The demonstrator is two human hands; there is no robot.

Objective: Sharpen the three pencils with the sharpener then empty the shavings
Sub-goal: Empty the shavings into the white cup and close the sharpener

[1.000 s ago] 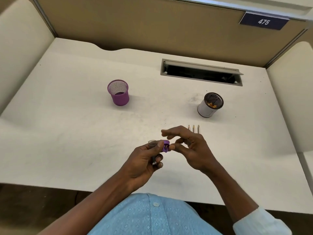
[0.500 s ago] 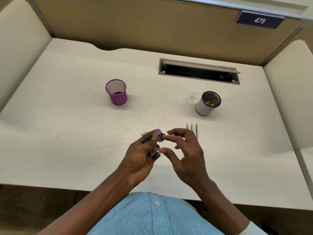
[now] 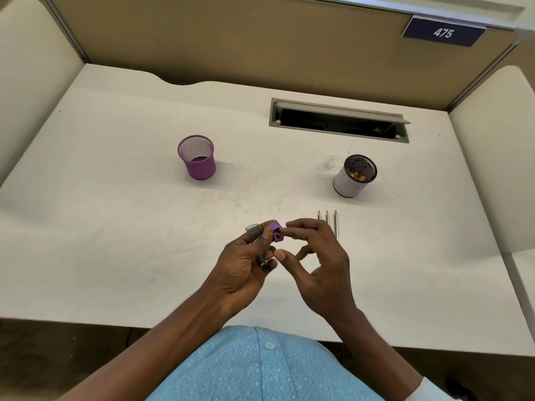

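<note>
three pencils lie pointed, side by side just beyond our right hand, whose loosely curled forefinger touches the purple sharpener that our left hand grips with its clear case, probably to part or rejoin them.

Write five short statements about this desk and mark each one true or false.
1. Three pencils lie side by side on the desk, just beyond the right hand. True.
2. The purple mesh cup holds the shavings. False: the shavings sit in the white cup, and none show in the purple one.
3. The left hand holds the purple sharpener. True.
4. The right hand grips a pencil. False: it holds no pencil, and one of its fingers touches the sharpener.
5. The sign on the back wall reads 475. True.
</note>
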